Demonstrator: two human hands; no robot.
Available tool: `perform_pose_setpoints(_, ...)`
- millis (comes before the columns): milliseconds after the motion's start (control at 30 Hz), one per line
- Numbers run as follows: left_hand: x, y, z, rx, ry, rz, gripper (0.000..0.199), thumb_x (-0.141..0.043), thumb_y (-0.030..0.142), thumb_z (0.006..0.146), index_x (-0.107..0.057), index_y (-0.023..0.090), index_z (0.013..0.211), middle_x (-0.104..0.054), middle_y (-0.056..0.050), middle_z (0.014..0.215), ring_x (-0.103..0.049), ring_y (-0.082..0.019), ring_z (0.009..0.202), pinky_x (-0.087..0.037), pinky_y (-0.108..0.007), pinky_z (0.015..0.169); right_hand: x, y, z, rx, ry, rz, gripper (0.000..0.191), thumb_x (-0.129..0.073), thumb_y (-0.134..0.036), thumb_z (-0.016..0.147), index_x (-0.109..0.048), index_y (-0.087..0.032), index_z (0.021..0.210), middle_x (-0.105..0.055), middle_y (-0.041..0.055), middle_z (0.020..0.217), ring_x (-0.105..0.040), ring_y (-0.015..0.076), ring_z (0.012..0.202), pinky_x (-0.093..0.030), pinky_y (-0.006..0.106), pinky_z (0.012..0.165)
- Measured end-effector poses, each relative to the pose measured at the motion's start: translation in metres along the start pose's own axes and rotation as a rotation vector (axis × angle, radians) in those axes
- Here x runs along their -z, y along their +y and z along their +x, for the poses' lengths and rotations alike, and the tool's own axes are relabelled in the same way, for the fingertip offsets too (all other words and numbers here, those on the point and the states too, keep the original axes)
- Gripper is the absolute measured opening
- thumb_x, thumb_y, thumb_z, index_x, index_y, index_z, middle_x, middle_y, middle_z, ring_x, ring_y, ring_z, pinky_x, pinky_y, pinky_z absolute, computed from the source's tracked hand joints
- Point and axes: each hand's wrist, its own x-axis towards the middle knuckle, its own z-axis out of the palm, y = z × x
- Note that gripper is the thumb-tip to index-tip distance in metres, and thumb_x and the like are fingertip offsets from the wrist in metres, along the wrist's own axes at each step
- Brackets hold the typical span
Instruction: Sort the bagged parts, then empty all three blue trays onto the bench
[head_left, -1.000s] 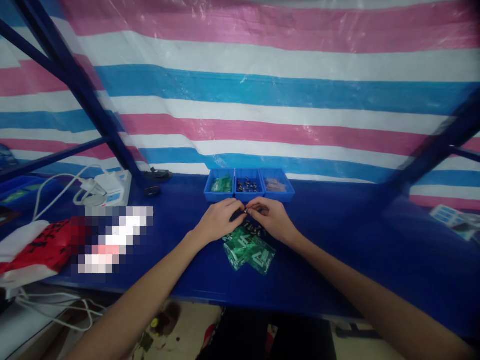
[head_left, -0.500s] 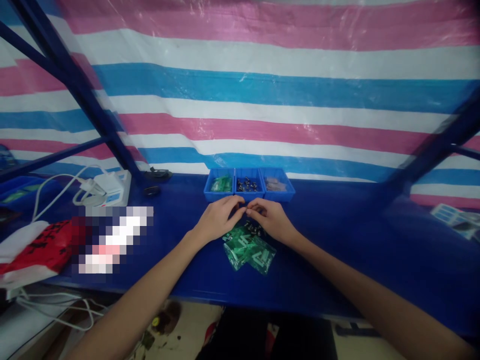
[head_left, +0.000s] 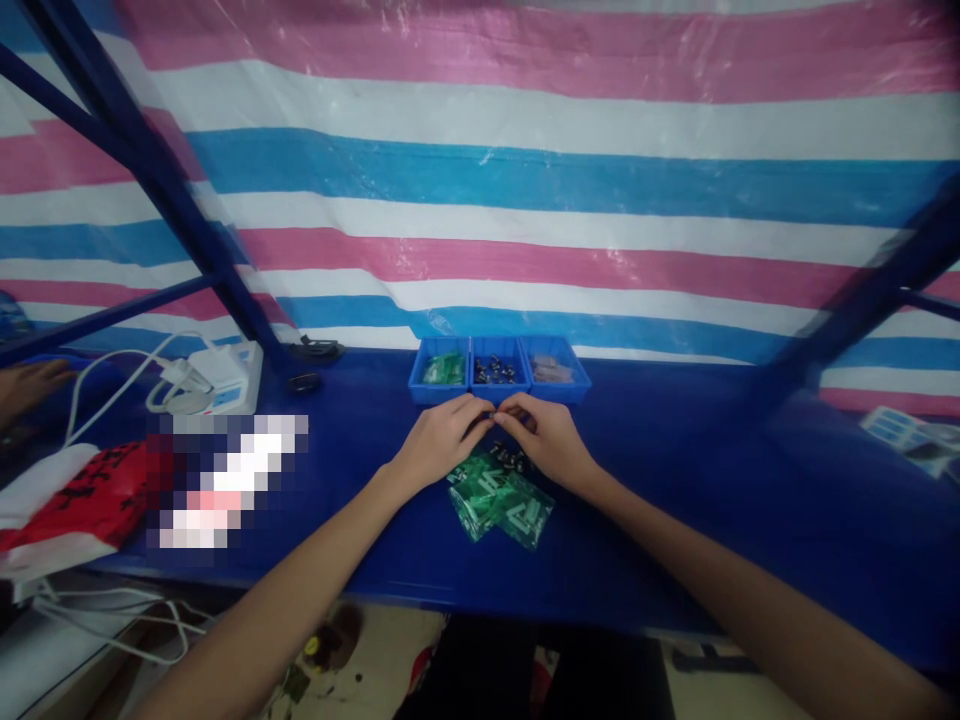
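My left hand [head_left: 444, 437] and my right hand [head_left: 549, 432] meet at the fingertips just in front of the blue bins. Both are closed in a pinch; whatever lies between the fingers is too small to make out. Below them on the blue table [head_left: 637, 580] is a small pile of dark metal parts [head_left: 510, 458]. Green plastic bags [head_left: 495, 500] with white pieces overlap nearer the table's edge. Behind the hands stand three joined bins: one with green bags [head_left: 444, 369], one with small metal parts [head_left: 495, 370], one with pinkish packets [head_left: 550, 369].
At the left are a white power strip [head_left: 238, 378] with cables, a red and white bag [head_left: 94, 490] and a black object [head_left: 304, 382]. Another person's hand [head_left: 34, 388] is at the far left edge. A power strip [head_left: 904, 435] lies far right. Blue frame posts flank the table.
Another person's hand has come into view at the far left, over the blue tray there. My two hands have barely moved, still together at the fingertips.
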Motion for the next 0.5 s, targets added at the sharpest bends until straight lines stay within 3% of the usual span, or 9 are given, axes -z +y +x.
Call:
perform_pose_setpoints(267,-0.0044,-0.002,-0.0007,0.023,0.003,-0.006,0.023,-0.046,0.033,0.105,-0.061,0.018,0.113,-0.068,-0.005,0.102,-0.068,-0.019,0.09,-0.054,-0.031,0.08,0.002,0.008,0.0008,0.222,0.002,-0.152,0.016,-0.057,-0.01,0.093,-0.066,-0.019,0.102,-0.073,0.0053,0.09,-0.067,0.0187,0.079,-0.049,0.029,0.071)
perform_pose_setpoints(500,-0.0036,0.0012,0.0007,0.025,-0.034,-0.023,0.024,-0.043,0.034,0.106,-0.061,0.018,0.108,-0.068,-0.004,0.099,-0.068,-0.019,0.089,-0.053,-0.032,0.078,0.0012,0.0098,-0.0012,0.206,-0.026,-0.183,0.009,-0.061,-0.012,0.092,-0.063,-0.02,0.096,-0.069,0.0041,0.087,-0.064,0.019,0.079,-0.047,0.029,0.07)
